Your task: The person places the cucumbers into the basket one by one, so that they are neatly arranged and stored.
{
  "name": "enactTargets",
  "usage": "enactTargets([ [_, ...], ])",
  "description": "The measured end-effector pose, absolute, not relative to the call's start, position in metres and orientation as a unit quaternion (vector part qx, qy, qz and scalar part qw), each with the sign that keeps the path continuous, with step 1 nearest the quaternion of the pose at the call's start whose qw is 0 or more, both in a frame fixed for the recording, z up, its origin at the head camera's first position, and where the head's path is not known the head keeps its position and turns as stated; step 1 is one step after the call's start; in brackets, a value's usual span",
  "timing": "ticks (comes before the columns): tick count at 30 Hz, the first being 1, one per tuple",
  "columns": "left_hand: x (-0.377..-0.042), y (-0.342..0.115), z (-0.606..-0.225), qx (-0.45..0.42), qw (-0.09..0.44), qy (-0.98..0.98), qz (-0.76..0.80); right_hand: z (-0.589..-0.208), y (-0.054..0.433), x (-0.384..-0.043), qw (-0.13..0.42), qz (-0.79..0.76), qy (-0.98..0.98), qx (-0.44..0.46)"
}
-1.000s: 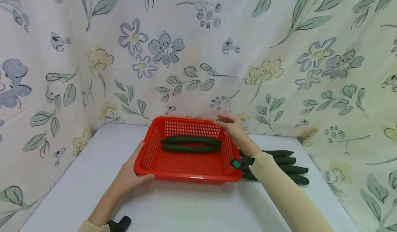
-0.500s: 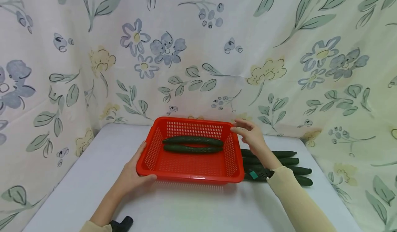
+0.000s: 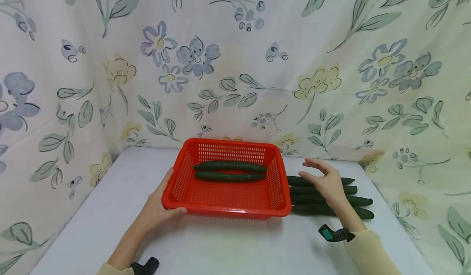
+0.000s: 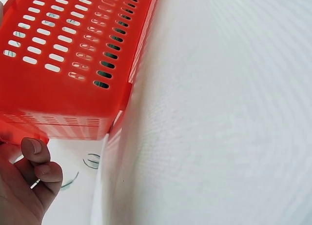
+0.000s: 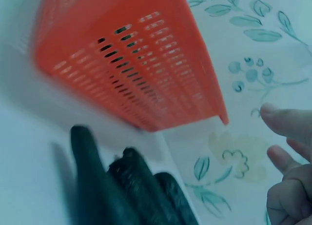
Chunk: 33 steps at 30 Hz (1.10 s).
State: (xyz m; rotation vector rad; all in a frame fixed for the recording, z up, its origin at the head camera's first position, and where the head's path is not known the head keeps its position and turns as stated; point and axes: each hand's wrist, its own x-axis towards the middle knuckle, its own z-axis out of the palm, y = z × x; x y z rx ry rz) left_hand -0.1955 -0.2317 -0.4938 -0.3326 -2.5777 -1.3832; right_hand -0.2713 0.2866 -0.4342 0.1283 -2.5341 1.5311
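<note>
A red slotted plastic basket (image 3: 228, 196) stands on the white table, and two dark green cucumbers (image 3: 229, 177) lie side by side in its far half. My left hand (image 3: 156, 209) holds the basket's left side by the rim, thumb along the front edge; the left wrist view shows its fingers (image 4: 41, 161) bent below the rim. To the right of the basket, several more cucumbers (image 3: 362, 202) lie in a row. My right hand (image 3: 327, 183) is over them, thumb and fingers spread apart with nothing between. In the right wrist view, that hand (image 5: 292, 161) is clear of the basket wall (image 5: 97, 25).
The white table (image 3: 228, 246) reaches back to a curtain (image 3: 235, 62) printed with flowers and leaves, which also hangs at both sides. A black wrist strap (image 3: 336, 233) is on the right wrist, and a black device (image 3: 145, 265) on the left.
My right hand has moved away from the basket's far right corner, rightward and down, to above the row of cucumbers. The left hand stays at the basket, which has barely moved.
</note>
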Motion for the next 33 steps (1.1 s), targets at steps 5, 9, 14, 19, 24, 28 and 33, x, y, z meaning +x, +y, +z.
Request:
enactTargets([
  [5,-0.194,-0.231,-0.495,-0.107,0.099,-0.873,-0.465,-0.449,0.302,-0.251,0.108,0.510,-0.853,0.004],
  [9,-0.194,-0.231,-0.495,-0.106,0.103,-0.871,-0.469,-0.465,0.314,-0.234,0.122,0.527,-0.841,-0.020],
  [14,-0.196,-0.231,-0.496,-0.115,0.106,-0.865,-0.476,-0.477,0.328,-0.213,0.145,0.527,-0.835,-0.058],
  [19,-0.197,-0.230,-0.498,-0.113,0.105,-0.865,-0.477,-0.489,0.341,-0.200,0.154,0.517,-0.836,-0.099],
  [24,-0.196,-0.231,-0.498,-0.116,0.108,-0.864,-0.478,-0.503,0.347,-0.197,0.167,0.493,-0.848,-0.100],
  [28,-0.195,-0.231,-0.498,-0.118,0.105,-0.863,-0.480,-0.510,0.348,-0.197,0.170,0.508,-0.838,-0.107],
  [33,-0.195,-0.232,-0.496,-0.120,0.100,-0.863,-0.481,-0.516,0.350,-0.198,0.167,0.528,-0.824,-0.123],
])
